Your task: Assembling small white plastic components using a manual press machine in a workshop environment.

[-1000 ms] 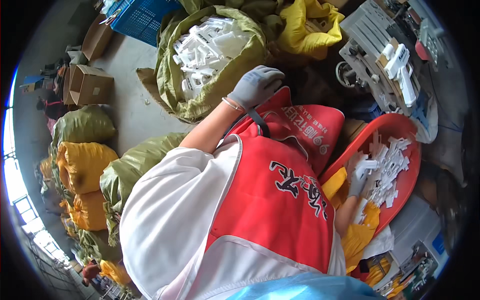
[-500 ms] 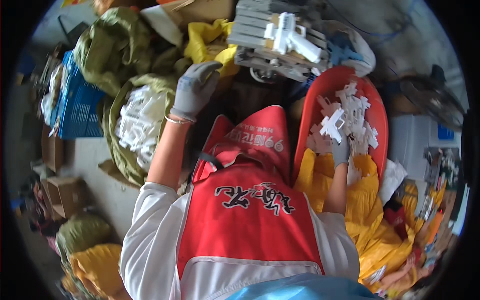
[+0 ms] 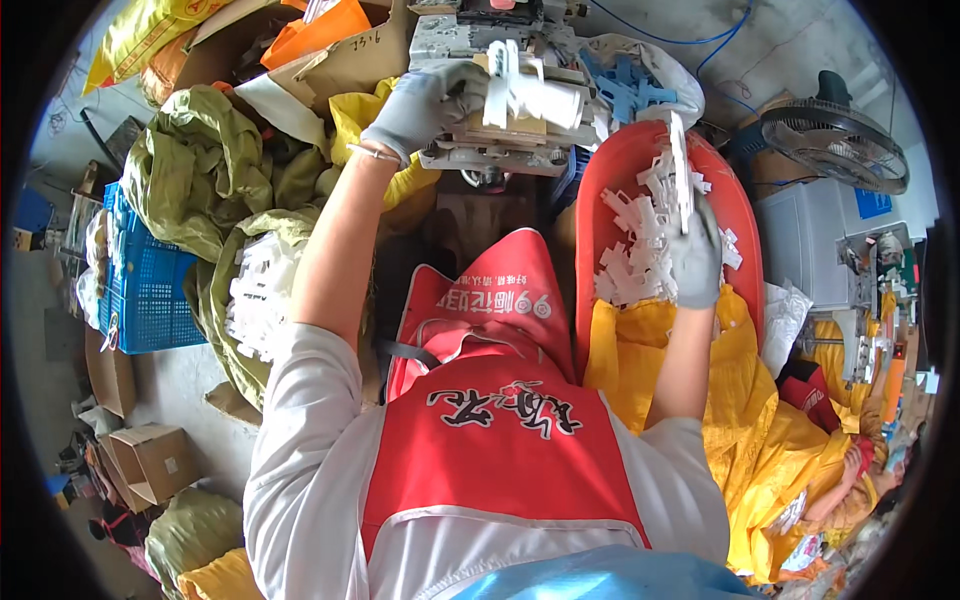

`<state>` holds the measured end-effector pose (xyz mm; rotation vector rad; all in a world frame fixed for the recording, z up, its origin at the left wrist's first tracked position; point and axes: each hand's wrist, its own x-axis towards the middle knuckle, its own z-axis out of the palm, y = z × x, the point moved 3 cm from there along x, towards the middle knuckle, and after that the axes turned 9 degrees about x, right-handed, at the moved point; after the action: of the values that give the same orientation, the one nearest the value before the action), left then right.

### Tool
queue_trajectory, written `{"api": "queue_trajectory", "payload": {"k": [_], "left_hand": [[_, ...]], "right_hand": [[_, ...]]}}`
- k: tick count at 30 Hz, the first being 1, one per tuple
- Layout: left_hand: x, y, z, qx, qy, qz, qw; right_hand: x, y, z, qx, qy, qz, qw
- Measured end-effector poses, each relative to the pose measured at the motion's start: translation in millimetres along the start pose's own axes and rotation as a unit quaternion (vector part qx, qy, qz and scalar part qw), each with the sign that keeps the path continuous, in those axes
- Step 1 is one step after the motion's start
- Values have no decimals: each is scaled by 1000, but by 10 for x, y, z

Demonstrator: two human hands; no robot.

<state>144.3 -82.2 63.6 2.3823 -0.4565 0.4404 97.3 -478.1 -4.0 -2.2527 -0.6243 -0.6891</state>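
My left hand (image 3: pixel 425 105), in a grey glove, reaches to the machine ahead of me. Its fingers are bent around the near-left end of a white plastic toy pistol (image 3: pixel 530 95), which is slightly blurred and tilted above a wooden block. On the right, my gloved right hand (image 3: pixel 697 260) grips another white toy pistol (image 3: pixel 682 175), seen edge-on and pointing away from me. That hand is over a red tub (image 3: pixel 740 200), where many white toy pistol pieces (image 3: pixel 635 230) lie in a heap.
A grey metal machine (image 3: pixel 450 155) stands ahead, with blue toy pistols (image 3: pixel 630 85) in a white bag beside it. Left are an olive sack (image 3: pixel 240 385) of white parts and a blue crate (image 3: pixel 150 300). A yellow sack (image 3: pixel 730 420) drapes the tub's near end; a fan (image 3: pixel 835 145) stands right.
My left hand has moved forward to the pistol on the machine, which now sits at a different angle. My right hand has raised its pistol from the heap. The view has shifted.
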Motion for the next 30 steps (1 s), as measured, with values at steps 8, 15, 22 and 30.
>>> {"api": "queue_trajectory", "payload": {"k": [8,15,22,30], "left_hand": [[-630,-376,-380,-183,267,-146,935],[-1569,-488,-316,-139,235,-254,928],[-1970,-468,-238,-163,271,-205,926],[-3193,-590,-711,160,223,-386,881]], "right_hand": [[1121,-757,788,466,-144,154,859],[1343,-728,1067,321,-278,105,899],[1002,-536,784,419,-195,106,880],[-1492,1703,308,22,-195,406,892]]}}
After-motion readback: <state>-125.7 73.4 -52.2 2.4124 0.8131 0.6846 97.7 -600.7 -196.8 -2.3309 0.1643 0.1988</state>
